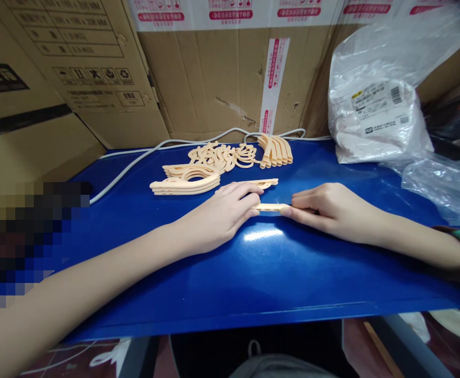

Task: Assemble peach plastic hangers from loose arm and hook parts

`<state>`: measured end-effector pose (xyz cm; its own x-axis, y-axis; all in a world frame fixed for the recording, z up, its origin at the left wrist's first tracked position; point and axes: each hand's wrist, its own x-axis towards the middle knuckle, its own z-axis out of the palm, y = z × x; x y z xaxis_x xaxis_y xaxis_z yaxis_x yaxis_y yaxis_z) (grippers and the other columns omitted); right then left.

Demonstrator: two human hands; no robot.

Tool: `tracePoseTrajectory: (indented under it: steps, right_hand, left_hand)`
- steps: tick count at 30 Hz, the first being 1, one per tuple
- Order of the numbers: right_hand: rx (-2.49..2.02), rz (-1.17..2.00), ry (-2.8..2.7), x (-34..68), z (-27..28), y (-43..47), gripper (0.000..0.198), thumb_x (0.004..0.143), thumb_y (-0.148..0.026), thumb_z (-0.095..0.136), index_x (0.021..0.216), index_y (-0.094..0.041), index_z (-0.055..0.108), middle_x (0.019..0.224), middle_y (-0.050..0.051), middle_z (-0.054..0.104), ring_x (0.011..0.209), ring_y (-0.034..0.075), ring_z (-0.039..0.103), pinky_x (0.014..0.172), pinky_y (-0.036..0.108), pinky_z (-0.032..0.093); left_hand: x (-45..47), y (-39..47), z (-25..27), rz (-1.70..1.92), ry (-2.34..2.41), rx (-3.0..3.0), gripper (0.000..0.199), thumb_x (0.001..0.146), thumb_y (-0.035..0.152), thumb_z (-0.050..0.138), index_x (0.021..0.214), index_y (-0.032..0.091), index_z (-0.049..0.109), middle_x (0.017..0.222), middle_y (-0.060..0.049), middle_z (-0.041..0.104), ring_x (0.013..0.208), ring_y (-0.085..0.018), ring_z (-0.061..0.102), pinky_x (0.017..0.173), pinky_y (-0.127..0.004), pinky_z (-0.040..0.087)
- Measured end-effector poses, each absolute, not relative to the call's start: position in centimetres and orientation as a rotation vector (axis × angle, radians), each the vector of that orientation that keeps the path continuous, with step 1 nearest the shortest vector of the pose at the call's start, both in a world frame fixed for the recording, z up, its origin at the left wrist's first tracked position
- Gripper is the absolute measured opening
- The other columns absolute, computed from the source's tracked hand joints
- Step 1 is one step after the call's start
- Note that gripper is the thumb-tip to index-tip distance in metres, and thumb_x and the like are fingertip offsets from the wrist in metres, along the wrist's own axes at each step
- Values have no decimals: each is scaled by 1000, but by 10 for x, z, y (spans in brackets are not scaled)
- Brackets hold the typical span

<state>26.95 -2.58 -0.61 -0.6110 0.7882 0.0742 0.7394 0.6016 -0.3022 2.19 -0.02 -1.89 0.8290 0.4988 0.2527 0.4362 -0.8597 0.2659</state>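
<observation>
Between my hands, low over the blue table, is a narrow cream plastic piece with slots along its edge, which looks like a folding hanger arm (269, 207). My left hand (232, 210) is closed on its left end, and my right hand (324, 210) pinches the right end between thumb and fingers. Just behind my left fingers lies another cream hanger piece (269, 182), partly covered by that hand. To the left sits a stack of curved cream hanger pieces (186, 185). Farther back is a loose heap of cream hooks (224, 156), with several curved arms (276, 151) lined up to its right.
Cardboard boxes (214, 79) stand along the back and the left (92, 68). A white cable (143, 158) runs across the rear of the blue table (230, 283). At the back right is a clear plastic bag (375, 115) with a label, and more plastic film (446, 184) beside it.
</observation>
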Motion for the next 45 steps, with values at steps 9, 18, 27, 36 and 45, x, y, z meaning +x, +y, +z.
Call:
tracePoseTrajectory:
  steps: [9, 18, 27, 36, 45]
  right_hand:
    - [-1282, 163, -2663, 270, -4, -27, 45, 97, -47, 35, 63, -19, 45, 62, 0, 49, 51, 10, 43, 55, 29, 25]
    - [-1210, 106, -2693, 275, 0, -23, 48, 95, -54, 42, 62, -19, 47, 60, -2, 46, 52, 11, 40, 55, 29, 24]
    - [-829, 162, -2848, 277, 14, -25, 26, 87, -27, 49, 63, -19, 52, 65, -1, 51, 64, 14, 43, 75, 34, 30]
    - [-845, 53, -2815, 279, 11, -27, 19, 82, -15, 50, 89, -21, 66, 120, 10, 55, 108, 25, 53, 94, 43, 34]
    - [-850, 123, -2788, 276, 6, -27, 21, 90, -18, 48, 100, -22, 65, 126, 11, 54, 114, 24, 54, 97, 40, 43]
  left_hand:
    - [21, 2, -19, 465, 704, 2816, 25, 103, 27, 33, 113, 18, 54, 138, -9, 49, 131, -21, 43, 111, -38, 36]
    - [23, -1, -16, 441, 706, 2834, 25, 103, 30, 33, 106, 16, 54, 135, -12, 51, 127, -22, 46, 108, -39, 38]
    - [21, -2, -17, 376, 860, 2829, 56, 96, 55, 43, 136, 16, 47, 151, -16, 38, 143, -30, 29, 116, -51, 26]
    - [20, -3, -16, 372, 923, 2814, 67, 93, 61, 44, 142, 14, 44, 156, -14, 31, 143, -30, 30, 117, -48, 29]
    - [20, -3, -16, 347, 942, 2820, 68, 93, 59, 46, 142, 12, 43, 154, -15, 34, 142, -30, 31, 117, -45, 28]
